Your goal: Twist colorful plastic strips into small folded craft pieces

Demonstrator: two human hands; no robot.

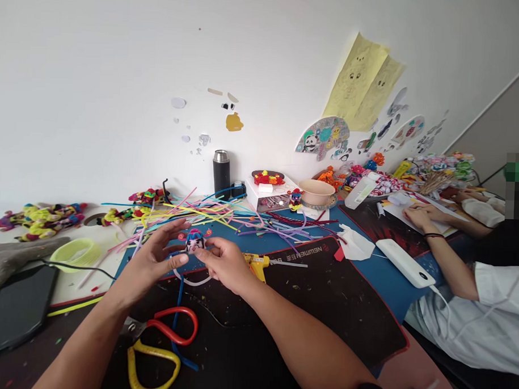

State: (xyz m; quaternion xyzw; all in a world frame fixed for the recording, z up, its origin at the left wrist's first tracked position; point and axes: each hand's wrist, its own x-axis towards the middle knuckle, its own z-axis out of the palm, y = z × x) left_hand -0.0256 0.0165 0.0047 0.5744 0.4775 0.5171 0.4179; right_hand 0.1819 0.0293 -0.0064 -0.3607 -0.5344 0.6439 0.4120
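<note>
Pinching doll head point(194, 244) in R hand point(230, 266), mid-air above surface point(294, 298); spreading L hand point(155, 258) wide alongside, contact unclear. Best keep thumb pressure light on face, steady w/ L fingers, well clear of glue gun point(259, 265).

We pinch a small painted figure head point(195, 243) in our right hand point(229, 264); our left hand point(160, 256) curves close beside it, contact unclear. Scissors point(164, 331) with red and yellow handles lie nearer us on a dark mat point(324, 304). Coloured pipe cleaners point(218, 213) sprawl across the worktop point(78, 289) beyond. A co-worker point(494, 285) sits to our right.
</note>
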